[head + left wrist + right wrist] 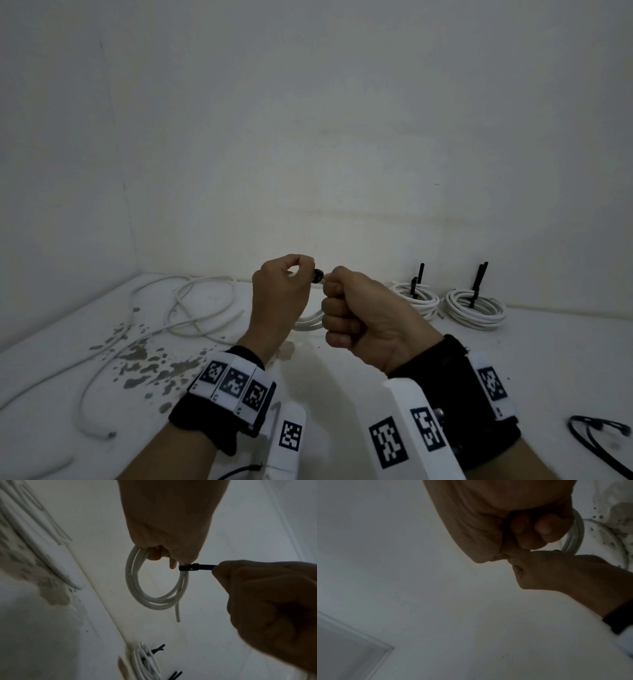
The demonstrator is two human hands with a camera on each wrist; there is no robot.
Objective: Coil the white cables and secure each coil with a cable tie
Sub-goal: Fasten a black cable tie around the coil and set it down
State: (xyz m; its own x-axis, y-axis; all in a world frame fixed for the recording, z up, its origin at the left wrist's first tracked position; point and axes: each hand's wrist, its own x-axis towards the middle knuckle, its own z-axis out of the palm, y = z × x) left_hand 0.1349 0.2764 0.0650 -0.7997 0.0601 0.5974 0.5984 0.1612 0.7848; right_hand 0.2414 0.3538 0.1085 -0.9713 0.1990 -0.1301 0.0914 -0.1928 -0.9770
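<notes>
A small coil of white cable (135, 588) is held up above the table (513, 359), near the middle of the head view. It is gripped by the right hand (370, 315), whose fingers are curled into a fist around the top of the loops, while the rest of the coil and one loose end hang below. A black cable tie (197, 566) is wrapped around the strands just beside that fist. Its tail is pinched between the thumb and a bent finger of the left hand (281, 298), and the other fingers are curled in. Two finished coils (416, 298) (476, 308), each bound with a black tie whose tail stands up, are seen on the table at the right, against the wall. Loose white cables (202, 308) are spread across the left of the frame, over dark stains (144, 359). More black ties (596, 435) are seen at the lower right edge.
</notes>
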